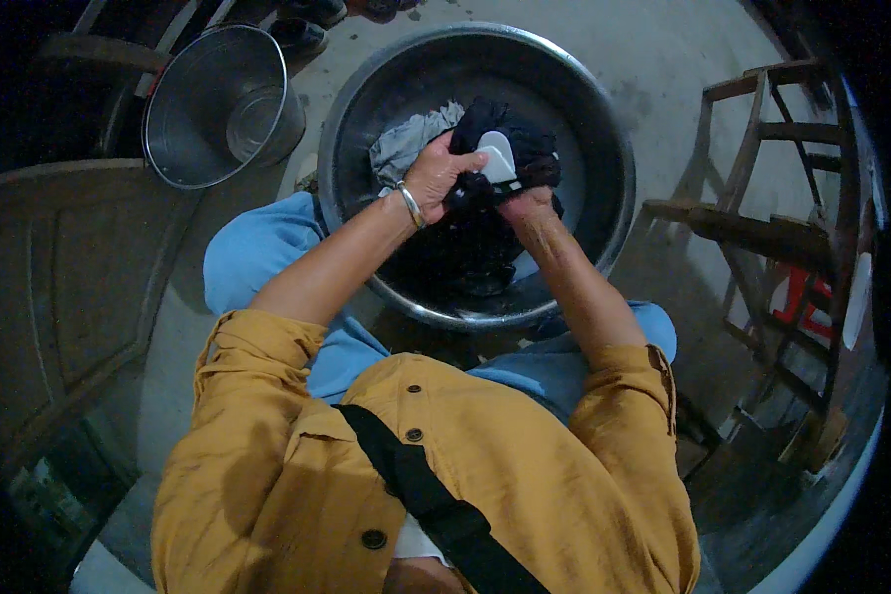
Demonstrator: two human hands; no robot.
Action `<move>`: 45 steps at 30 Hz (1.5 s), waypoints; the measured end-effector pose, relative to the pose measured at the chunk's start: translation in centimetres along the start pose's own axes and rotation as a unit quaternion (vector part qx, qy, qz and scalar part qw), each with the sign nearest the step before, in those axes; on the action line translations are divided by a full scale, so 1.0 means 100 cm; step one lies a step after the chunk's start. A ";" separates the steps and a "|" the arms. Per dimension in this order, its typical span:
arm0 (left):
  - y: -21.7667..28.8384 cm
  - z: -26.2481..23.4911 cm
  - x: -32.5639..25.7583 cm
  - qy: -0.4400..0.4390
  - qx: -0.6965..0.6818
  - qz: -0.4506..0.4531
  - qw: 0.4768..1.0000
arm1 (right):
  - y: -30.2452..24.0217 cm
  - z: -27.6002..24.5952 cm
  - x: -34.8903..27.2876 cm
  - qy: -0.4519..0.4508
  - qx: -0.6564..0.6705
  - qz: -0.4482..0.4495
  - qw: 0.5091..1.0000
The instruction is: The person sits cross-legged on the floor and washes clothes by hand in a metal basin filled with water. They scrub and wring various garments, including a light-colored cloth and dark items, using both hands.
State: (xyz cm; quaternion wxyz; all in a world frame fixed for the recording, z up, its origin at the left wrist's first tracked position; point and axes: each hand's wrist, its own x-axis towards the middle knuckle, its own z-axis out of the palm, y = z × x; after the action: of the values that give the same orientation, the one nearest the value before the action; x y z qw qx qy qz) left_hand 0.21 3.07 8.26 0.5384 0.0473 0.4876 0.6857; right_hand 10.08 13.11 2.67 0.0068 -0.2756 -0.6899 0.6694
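On the concrete floor (653, 59), between the person's knees, stands a wide metal basin (604, 129), its rim bright and its inside dark and wet. Right of it leans a wooden ladder-like frame (762, 228), well apart from the basin. At the far left lies a flat wooden panel (59, 267). Beyond that panel, just left of the basin, a metal bucket (218, 99) lies tipped toward the camera, its mouth open to view. Dark shoes (302, 35) sit near the top edge, behind the bucket.

The person wears a mustard shirt (525, 465) with rolled sleeves and blue trousers (257, 247); a black strap (416, 485) crosses the chest.

Inside the basin, a dark garment (485, 247) is bunched up and held above the bottom, its lower part hanging down toward the near wall. A grey cloth (406, 144) lies in the basin just behind it, touching it.

The left hand (438, 170), a metal bangle (411, 205) on its wrist, is clenched around the upper part of the dark garment. The right hand (527, 205) is mostly hidden under the fabric; it grips the garment from below. Between the two hands a small white piece (498, 156) shows against the garment; what it is cannot be told.
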 end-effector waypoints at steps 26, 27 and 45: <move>0.009 0.027 -0.018 -0.074 0.665 0.417 0.615 | -0.018 -0.007 -0.032 -0.033 0.653 -0.014 0.757; 0.011 0.033 -0.023 -0.081 0.677 0.403 0.611 | -0.023 -0.007 -0.036 -0.028 0.641 -0.035 0.767; 0.052 0.086 -0.032 -0.052 0.396 0.198 0.895 | -0.066 -0.020 -0.086 0.009 0.814 -0.020 0.580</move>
State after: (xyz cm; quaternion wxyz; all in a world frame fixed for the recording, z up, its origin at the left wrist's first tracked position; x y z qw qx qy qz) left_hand 3.00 6.23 17.97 0.3526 0.3875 0.6705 0.5253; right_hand 15.62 11.91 12.11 0.2477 -0.1465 0.1393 0.9475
